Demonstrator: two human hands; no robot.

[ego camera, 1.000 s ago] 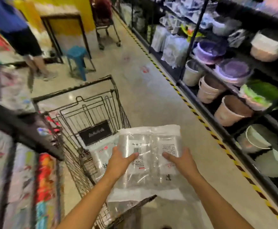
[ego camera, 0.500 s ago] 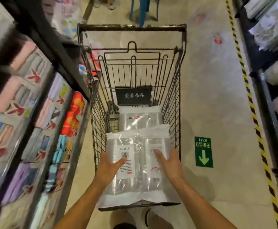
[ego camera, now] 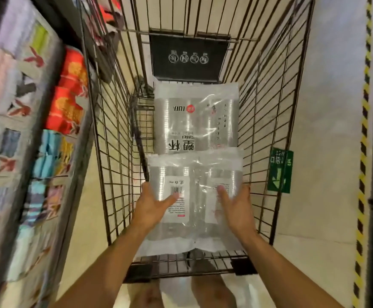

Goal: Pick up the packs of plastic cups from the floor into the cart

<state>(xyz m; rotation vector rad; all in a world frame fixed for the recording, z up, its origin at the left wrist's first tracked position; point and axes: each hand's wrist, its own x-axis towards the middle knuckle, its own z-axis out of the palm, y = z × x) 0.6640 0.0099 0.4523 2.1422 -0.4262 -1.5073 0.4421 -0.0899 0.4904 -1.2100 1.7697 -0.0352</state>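
The left hand (ego camera: 152,207) and right hand (ego camera: 236,207) grip the near pack of cups (ego camera: 194,174) by its sides, lower in the cart (ego camera: 114,152) than before, snug between the wire walls, far edge meeting a second pack (ego camera: 195,121).

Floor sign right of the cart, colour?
The floor sign is green with a pale arrow and lettering; head view, partly behind the cart wires.

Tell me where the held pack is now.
Head view, centre: the held pack is inside the cart at its near end, between the left hand and right hand, just short of a second pack.
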